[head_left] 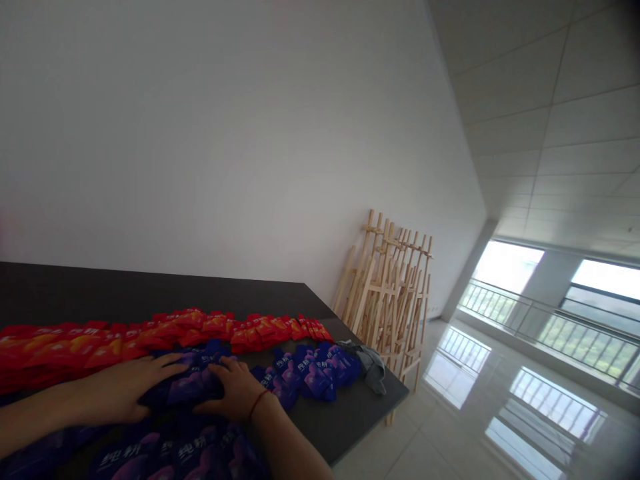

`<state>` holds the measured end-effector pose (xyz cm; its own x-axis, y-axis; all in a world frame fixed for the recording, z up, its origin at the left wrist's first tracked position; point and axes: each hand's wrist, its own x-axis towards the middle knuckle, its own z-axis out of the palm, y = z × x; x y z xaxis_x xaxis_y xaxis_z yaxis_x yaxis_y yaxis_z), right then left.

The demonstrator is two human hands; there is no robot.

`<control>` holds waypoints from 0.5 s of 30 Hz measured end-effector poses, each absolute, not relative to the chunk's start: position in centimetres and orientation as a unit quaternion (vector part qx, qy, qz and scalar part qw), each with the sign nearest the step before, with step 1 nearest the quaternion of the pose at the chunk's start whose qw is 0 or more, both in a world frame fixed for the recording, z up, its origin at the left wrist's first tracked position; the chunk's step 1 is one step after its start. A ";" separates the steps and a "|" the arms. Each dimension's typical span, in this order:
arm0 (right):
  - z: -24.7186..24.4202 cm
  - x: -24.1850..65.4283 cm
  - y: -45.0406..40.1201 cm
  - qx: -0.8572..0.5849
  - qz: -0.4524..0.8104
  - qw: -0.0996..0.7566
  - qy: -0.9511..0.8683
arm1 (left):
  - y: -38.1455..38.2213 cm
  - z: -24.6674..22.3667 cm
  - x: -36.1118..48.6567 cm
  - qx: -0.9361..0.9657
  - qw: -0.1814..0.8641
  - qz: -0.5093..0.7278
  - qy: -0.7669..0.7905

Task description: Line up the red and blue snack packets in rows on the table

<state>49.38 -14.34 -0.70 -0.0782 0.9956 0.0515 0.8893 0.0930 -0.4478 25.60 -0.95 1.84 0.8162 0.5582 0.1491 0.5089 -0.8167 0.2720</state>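
Note:
Between my two hands is a stack of dark blue and purple packets (pixel 185 388) with white lettering. My left hand (pixel 131 388) is pressed against its left side, thumb low and fingers reaching over the top. Curved around the right side is my right hand (pixel 239 393), with a thin red cord on the wrist. The lower packets are hidden. More blue packets (pixel 175 457) lie at the near edge, partly in shadow. Others are spread in an overlapping group (pixel 313 370) to the right. Behind my hands runs a long row of overlapping red and orange packets (pixel 170 330).
Everything lies on a dark table (pixel 225 290) standing near a white wall. A crumpled grey cloth (pixel 373 368) is at its right end. Beyond that edge, several wooden easels (pixel 387 293) lean against the wall on the shiny tiled floor (pixel 450 407). Railings and windows are farther right.

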 end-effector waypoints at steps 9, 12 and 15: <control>-1.2 48.7 -13.1 -0.674 0.094 0.206 -0.703 | -0.2 -1.4 27.3 0.950 0.067 0.079 0.295; -1.5 49.2 -13.4 -0.660 0.120 0.212 -0.710 | -1.0 -1.4 26.6 0.946 0.070 0.092 0.304; -1.7 49.9 -13.8 -0.642 0.148 0.217 -0.721 | -1.5 -1.2 25.7 0.946 0.069 0.113 0.295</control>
